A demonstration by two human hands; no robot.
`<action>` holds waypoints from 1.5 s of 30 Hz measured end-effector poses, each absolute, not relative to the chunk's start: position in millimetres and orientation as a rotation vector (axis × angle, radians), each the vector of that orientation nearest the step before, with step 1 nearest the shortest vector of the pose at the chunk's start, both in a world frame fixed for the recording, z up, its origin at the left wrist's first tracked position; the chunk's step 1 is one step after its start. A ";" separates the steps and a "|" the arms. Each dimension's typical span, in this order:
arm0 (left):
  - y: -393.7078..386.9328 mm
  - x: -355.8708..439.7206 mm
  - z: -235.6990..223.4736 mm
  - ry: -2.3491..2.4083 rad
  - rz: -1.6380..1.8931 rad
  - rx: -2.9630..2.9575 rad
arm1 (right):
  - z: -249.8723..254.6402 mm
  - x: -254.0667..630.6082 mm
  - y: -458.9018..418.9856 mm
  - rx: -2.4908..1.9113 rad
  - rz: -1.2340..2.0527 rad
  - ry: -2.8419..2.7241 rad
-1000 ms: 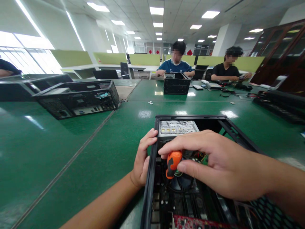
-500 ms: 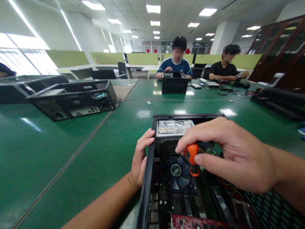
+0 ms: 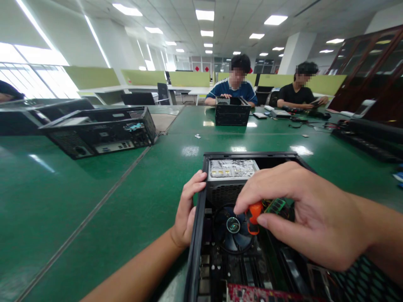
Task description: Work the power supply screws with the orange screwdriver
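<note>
Head view: hands [image 3: 304, 216] touch rounded orange handle [image 3: 254, 213] and boxy case [image 3: 197, 235]

office | green partitions [image 3: 145, 77] | white desks [image 3: 200, 89] | ceiling light panels [image 3: 204, 15]

Plastic screwdriver handle [image 3: 254, 217]; glossy tabletop [image 3: 94, 188]

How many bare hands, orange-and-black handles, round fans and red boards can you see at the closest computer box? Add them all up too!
Bare hands (left hand, right hand): 2
Orange-and-black handle: 1
Round fan: 1
Red board: 1
Total: 5
</note>
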State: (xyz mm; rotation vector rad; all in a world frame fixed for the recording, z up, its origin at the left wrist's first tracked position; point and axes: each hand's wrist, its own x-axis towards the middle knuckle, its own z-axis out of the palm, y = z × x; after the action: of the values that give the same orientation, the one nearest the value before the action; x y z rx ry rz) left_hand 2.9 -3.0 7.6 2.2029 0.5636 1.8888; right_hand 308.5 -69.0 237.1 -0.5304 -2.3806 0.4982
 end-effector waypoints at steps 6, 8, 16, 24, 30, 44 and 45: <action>-1.4 1.9 10.8 0.558 1.878 2.257 | 241.2 307.6 -71.6 -0.589 0.553 -2.399; -1.4 2.0 11.6 0.558 1.878 2.263 | 241.3 307.5 -71.7 -0.596 0.553 -2.399; -2.1 3.8 13.3 0.567 1.901 2.251 | 245.4 304.6 -69.8 -0.821 0.759 -2.374; -2.2 3.2 12.7 0.557 1.904 2.240 | 245.6 306.0 -59.9 -0.987 0.982 -2.319; -0.9 -1.9 5.5 0.611 1.887 2.213 | 239.9 312.0 -53.8 -0.964 0.531 -2.216; -2.4 -0.6 10.9 0.615 1.892 2.240 | 230.0 312.0 -45.1 -1.172 0.283 -2.194; -2.5 -0.8 10.4 0.622 1.887 2.243 | 229.7 311.3 -45.4 -1.174 0.290 -2.201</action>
State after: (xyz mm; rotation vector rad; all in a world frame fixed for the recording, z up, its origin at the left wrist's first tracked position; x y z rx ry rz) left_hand -0.8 -2.5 10.4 2.2427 0.6223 1.8869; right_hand 311.3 -45.4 229.7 -1.1742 -2.2012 0.2900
